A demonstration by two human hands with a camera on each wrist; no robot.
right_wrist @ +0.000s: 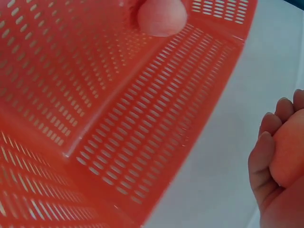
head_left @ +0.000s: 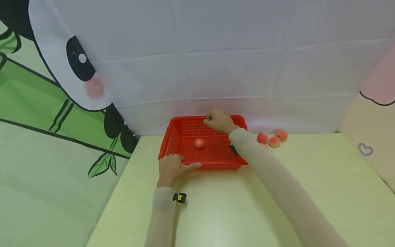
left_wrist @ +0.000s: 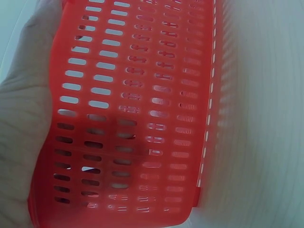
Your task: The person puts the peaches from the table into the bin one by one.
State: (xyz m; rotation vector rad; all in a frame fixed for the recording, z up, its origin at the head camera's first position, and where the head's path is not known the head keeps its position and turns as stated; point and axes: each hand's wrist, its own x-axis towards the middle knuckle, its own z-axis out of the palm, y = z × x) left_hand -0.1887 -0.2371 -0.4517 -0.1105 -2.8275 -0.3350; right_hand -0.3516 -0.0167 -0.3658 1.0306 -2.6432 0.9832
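A red perforated plastic basket (head_left: 182,167) sits on the table with one peach (head_left: 200,143) lying on its bottom. My left hand (head_left: 171,168) grips the near left corner of the rim, thumb stretched along the front edge; in the left wrist view the palm (left_wrist: 23,118) lies against the basket's slotted wall. Above the far right part of the basket is my right hand (head_left: 219,120). Its curled fingers hold another peach (right_wrist: 290,149), seen in the right wrist view and hidden from the head view.
Several more peaches (head_left: 274,141) lie on the table just right of the basket, one partly hidden by the right sleeve. A pale cloth backdrop (head_left: 216,75) with cartoon prints hangs behind the light table (head_left: 308,188).
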